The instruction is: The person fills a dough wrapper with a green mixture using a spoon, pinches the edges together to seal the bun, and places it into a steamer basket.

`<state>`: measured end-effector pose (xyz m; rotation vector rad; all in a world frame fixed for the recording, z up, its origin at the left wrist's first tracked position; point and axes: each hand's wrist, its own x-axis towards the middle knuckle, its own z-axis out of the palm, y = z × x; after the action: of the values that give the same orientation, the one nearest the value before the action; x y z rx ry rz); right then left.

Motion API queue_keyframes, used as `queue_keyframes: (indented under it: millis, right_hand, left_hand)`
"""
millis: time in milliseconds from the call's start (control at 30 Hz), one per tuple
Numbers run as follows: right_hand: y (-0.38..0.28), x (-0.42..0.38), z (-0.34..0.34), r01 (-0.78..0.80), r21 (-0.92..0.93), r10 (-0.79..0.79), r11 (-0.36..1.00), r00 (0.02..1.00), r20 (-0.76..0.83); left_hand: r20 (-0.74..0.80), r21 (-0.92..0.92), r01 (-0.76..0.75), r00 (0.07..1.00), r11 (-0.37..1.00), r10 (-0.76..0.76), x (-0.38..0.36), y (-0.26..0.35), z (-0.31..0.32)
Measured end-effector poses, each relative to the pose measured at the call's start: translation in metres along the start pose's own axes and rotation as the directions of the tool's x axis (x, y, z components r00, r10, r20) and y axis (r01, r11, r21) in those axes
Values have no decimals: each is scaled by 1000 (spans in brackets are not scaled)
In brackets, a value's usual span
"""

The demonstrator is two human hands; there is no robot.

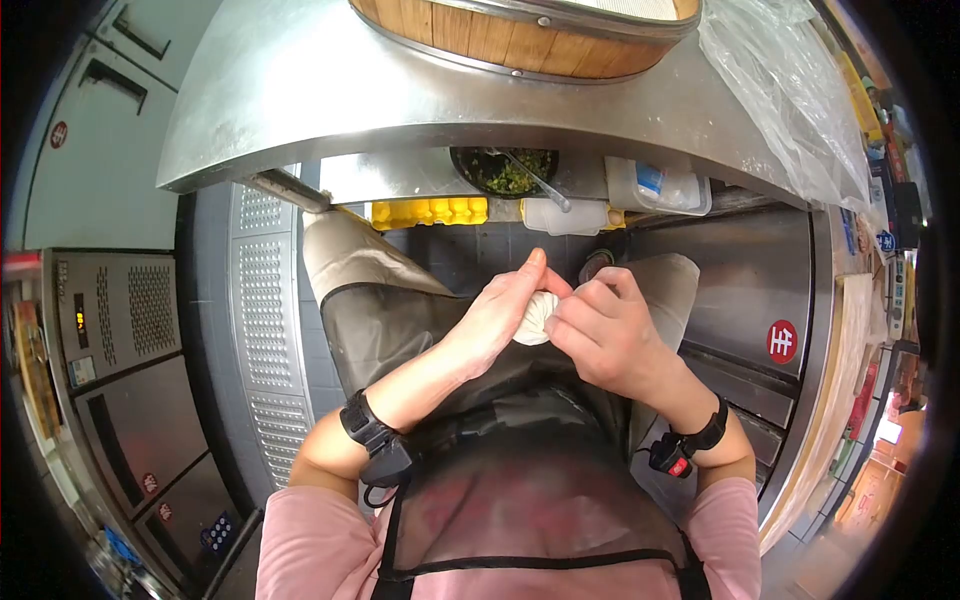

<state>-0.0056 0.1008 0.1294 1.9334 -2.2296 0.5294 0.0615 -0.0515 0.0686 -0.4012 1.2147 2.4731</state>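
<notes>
A small round of white dough [535, 318], pleated in folds on its surface, is held between my two hands above my lap. My left hand [500, 308] cups it from the left, with the thumb raised along its upper edge. On the right side, the curled fingers of my right hand [600, 325] pinch the edge of the dough. The underside of the dough is hidden by my hands.
A round wooden steamer [520, 42] stands on the metal worktop [290, 90]. Below are a black bowl of chopped greens [505, 172] with a spoon, yellow trays [430, 211] and a plastic tub [660, 188]. Clear plastic sheeting [785, 85] lies at the right.
</notes>
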Motion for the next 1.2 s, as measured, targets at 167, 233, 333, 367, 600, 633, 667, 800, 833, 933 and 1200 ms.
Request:
queue_keyframes:
  millis: [167,233,333,367,600,633,667,800,833,933,1200]
  right_hand:
    - [5,2,-2,41,2,-41,999,999,20]
    - [7,8,-8,87,-14,-87,996,996,9]
    - [9,15,-15,234,36,-237,971,962,136]
    - [8,14,-14,235,33,-238,971,962,134]
    - [8,9,-19,176,117,-195,977,966,169]
    - [9,6,-20,36,230,-77,973,982,171]
    - [10,4,-20,41,223,-79,974,984,162]
    - [-2,-24,11,-397,857,800,328,599,-29]
    - [-11,-25,26,-282,959,882,19,456,117]
    - [-29,-12,44,205,725,691,-658,547,473]
    - [-29,-21,32,360,493,602,-792,596,532]
  left_hand:
    - [52,-11,31,998,999,-30,-1,5,-2]
    - [87,16,33,996,999,-34,-2,10,-1]
    - [77,136,13,997,991,-24,-2,14,4]
    - [71,142,75,994,987,-86,-2,14,5]
    - [-51,-164,278,956,946,-290,-7,20,19]
    - [-51,-154,273,957,949,-284,-7,18,19]
    - [-15,-264,224,972,938,-236,-5,13,17]
    - [63,-372,-38,996,928,66,-1,4,17]
    - [43,-352,-164,981,922,191,-1,3,19]
    - [60,114,-591,806,798,589,6,1,28]
    - [58,636,-704,451,316,890,-25,21,21]
